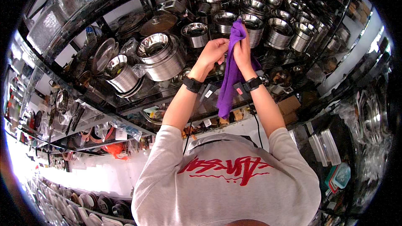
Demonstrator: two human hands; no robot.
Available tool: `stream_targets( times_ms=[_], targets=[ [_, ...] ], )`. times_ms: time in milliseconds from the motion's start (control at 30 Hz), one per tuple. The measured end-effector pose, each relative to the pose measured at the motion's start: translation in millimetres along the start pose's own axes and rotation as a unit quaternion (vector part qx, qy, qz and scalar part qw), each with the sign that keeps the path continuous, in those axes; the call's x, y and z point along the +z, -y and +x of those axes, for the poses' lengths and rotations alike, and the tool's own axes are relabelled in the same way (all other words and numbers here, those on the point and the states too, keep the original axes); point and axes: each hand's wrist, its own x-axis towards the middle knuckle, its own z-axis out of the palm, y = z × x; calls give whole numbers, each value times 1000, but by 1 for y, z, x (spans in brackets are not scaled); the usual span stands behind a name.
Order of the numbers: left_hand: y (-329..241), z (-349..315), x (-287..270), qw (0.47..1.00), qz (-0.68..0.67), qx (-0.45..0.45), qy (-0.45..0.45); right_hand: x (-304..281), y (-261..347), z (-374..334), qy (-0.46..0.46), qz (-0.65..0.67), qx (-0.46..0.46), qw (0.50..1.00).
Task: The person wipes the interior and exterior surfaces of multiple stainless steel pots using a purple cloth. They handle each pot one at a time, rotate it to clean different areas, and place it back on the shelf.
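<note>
While the right hand (242,54) has its fingers clamped on the purple cloth (229,77), presumably to stop the hanging near end slipping, the left hand (214,53) curls just left, whether gripping I cannot tell, and far-right steel bowls (278,37) stand nested, likely saving room.

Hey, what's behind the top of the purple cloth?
Stacked steel bowls show on either side; whatever lies directly behind the purple cloth and right hand is covered.
</note>
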Motion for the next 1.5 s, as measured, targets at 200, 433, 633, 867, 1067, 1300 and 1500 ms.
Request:
stream_targets(
  times_ms=[200, 433, 633, 867, 1067, 1300, 1500],
  targets=[
    [9, -10, -16, 996, -84, -25, 0, 14, 18, -21, 24, -100, -37, 994],
    [2, -27, -16, 998, -55, -14, 20, 17, -15, -33, 79, 274, 244, 927],
    [16, -25, -4, 1000, -10, -4, -7, 28, -24, -63, 53, 329, 365, 869],
    [5, -27, -8, 993, 103, 48, -21, 18, -1, -38, 31, 469, 394, 790],
    [18, -18, -8, 960, 244, 132, -43, 15, -2, -26, 40, 545, 458, 701],
    [15, -14, -9, 920, 330, 164, -133, 17, 31, -21, 58, 254, 394, 881],
    [16, -9, -15, 929, 254, 174, -204, 23, 62, -23, 64, -2, 79, 995]
  ],
)
